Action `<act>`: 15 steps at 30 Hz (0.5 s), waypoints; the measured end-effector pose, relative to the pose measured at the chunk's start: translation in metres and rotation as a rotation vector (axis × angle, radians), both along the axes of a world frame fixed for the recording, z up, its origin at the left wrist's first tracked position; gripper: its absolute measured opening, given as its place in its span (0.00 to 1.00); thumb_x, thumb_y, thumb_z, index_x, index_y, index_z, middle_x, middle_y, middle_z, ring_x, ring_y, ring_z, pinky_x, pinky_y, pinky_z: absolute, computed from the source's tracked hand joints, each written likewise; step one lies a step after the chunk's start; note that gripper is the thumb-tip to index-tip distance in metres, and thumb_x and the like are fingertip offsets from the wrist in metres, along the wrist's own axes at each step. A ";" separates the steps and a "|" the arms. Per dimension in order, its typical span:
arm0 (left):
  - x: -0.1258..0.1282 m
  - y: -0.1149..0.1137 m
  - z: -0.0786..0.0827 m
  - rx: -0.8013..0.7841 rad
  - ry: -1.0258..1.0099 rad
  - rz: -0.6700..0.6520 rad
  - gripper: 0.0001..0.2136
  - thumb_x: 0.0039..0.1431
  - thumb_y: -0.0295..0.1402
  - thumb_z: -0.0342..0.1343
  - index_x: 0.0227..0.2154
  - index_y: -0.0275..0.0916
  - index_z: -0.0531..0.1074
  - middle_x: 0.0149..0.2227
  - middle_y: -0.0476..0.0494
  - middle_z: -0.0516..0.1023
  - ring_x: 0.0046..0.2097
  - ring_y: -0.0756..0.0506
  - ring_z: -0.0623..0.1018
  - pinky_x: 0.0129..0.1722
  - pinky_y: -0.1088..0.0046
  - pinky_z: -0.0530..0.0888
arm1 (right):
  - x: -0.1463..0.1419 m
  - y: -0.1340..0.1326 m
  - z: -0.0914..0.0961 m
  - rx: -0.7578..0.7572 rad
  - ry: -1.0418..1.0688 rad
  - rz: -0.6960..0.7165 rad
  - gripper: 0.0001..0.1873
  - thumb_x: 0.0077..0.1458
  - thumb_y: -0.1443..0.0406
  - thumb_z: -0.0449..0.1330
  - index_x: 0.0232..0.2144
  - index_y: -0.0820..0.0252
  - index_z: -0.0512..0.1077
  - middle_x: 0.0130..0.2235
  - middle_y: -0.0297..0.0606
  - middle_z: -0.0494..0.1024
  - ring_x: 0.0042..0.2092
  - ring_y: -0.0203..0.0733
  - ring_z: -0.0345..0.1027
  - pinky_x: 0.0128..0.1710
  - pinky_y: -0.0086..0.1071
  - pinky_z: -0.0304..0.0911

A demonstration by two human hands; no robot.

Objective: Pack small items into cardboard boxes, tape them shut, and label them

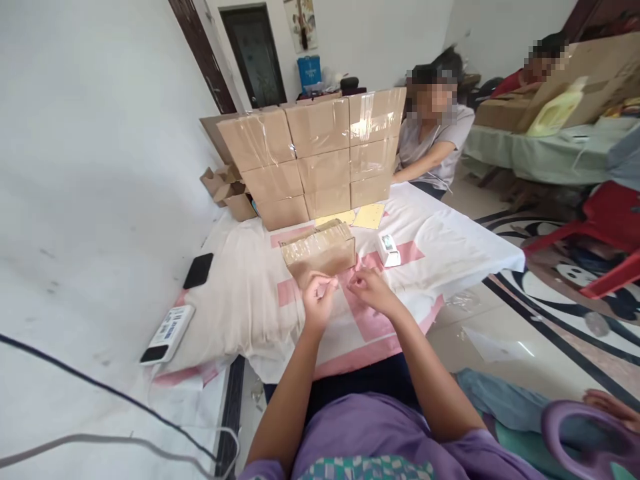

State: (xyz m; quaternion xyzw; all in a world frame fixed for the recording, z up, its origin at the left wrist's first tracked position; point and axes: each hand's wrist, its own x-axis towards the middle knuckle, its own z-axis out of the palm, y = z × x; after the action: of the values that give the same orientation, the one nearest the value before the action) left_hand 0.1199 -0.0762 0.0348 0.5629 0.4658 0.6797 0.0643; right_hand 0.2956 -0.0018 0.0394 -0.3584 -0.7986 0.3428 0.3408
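My left hand (318, 300) is closed in a pinch above the table, in front of a small taped cardboard box (323, 253). Close by on its right, my right hand (373, 291) is also pinched, its fingertips turned towards the left hand. What the fingertips hold, if anything, is too small to make out. A gap separates the two hands. Just beyond the right hand stands a small white device (388, 251) with a little screen. Yellow cards (369, 217) lie flat behind the small box.
A wall of taped cardboard boxes (324, 157) stands across the table's far side. Opened cartons (235, 197) sit behind it at left. A black phone (199, 271) and a white power bank (168, 335) lie along the left edge. Another person (434, 133) sits at the far right corner.
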 end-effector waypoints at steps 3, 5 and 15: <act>-0.029 -0.008 0.018 0.019 -0.014 0.039 0.10 0.63 0.38 0.63 0.28 0.41 0.75 0.31 0.48 0.74 0.36 0.47 0.76 0.37 0.70 0.72 | -0.005 0.028 0.017 0.173 -0.061 -0.152 0.10 0.59 0.59 0.60 0.29 0.56 0.75 0.36 0.41 0.76 0.43 0.51 0.69 0.53 0.49 0.62; -0.047 -0.008 0.036 -0.041 -0.007 0.046 0.09 0.62 0.39 0.63 0.28 0.41 0.76 0.30 0.48 0.75 0.35 0.47 0.75 0.37 0.70 0.72 | -0.014 0.052 0.040 0.278 -0.007 -0.223 0.12 0.62 0.56 0.58 0.40 0.55 0.78 0.44 0.45 0.76 0.51 0.56 0.68 0.58 0.51 0.61; -0.082 0.049 0.080 -0.437 -0.006 -0.034 0.11 0.55 0.43 0.62 0.30 0.41 0.79 0.32 0.46 0.82 0.36 0.44 0.79 0.40 0.67 0.75 | -0.065 0.128 0.063 -0.354 0.060 -0.069 0.43 0.45 0.62 0.65 0.65 0.57 0.65 0.63 0.49 0.74 0.60 0.58 0.70 0.63 0.47 0.62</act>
State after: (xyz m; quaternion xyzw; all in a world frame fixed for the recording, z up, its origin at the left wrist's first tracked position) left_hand 0.0377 -0.0273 0.1151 0.5415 0.5922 0.5629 0.1978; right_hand 0.2306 0.1264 0.1026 -0.4294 -0.7026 0.4767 0.3078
